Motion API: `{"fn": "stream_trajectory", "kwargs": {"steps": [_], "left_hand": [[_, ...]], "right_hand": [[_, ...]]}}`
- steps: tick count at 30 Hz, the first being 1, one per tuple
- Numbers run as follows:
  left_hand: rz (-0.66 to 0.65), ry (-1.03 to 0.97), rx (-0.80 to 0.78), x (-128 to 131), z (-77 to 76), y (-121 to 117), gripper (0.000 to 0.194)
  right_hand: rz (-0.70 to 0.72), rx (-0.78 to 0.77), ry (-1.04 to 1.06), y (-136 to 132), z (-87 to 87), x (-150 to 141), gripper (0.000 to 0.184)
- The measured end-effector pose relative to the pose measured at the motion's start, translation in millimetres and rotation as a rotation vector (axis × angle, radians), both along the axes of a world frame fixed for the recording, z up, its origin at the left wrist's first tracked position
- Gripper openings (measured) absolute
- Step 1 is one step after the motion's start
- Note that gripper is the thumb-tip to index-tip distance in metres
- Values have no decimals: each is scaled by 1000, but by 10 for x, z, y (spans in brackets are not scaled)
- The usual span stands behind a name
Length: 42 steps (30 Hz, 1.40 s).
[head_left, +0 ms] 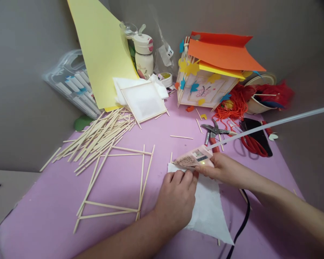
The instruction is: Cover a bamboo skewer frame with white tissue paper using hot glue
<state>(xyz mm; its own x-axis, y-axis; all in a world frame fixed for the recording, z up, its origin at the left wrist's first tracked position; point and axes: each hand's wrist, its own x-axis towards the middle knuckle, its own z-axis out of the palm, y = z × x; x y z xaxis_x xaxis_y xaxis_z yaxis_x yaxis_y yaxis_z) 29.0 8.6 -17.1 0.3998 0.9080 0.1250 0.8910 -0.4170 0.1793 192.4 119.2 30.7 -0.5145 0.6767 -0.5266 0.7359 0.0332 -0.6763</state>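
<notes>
My right hand is closed around a pink hot glue gun, with a long translucent glue stick running out of its back. The nozzle points left, at the top left corner of a white tissue-like sheet. My left hand rests on that sheet with bent fingers pressed together at its upper edge; the fingertips are hidden. A thin wooden stick pokes out just beyond the corner. To the left lies a frame of wooden sticks, joined at the corners.
Behind stand a stick house with an orange roof, a water bottle and a white-covered panel. Loose sticks pile up at left. Pruning shears, red-handled scissors and a black cord lie at right.
</notes>
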Motion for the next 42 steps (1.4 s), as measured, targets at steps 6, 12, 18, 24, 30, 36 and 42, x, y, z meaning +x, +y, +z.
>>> {"fn": "stream_trajectory", "kwargs": {"steps": [6,12,18,24,30,36,42], "left_hand": [[-3,-7,-15,-8,7,-14,52],[-4,-11,-22,-7,2,-17,52],[2,2,-31,-2,17,-2,51],[5,0,-31,-1,14,-3,49],[10,-14,-36,-3,12,-6,49],[12,-16,-45,0,24,-4,49],[12,-56,-51,-6,11,-4,50]], "right_hand": [[15,20,-32,-3,-13,0,49],[3,39,-34,-19,-6,-27,50],[-6,60,-28,-40,1,-41,51],[-6,33,-14,-53,65,-76,47],[-9,33,-23,-52,63,-79,45],[-15,14,-27,-60,81,-81,46],[-19,23,10,-53,-8,-16,46]]}}
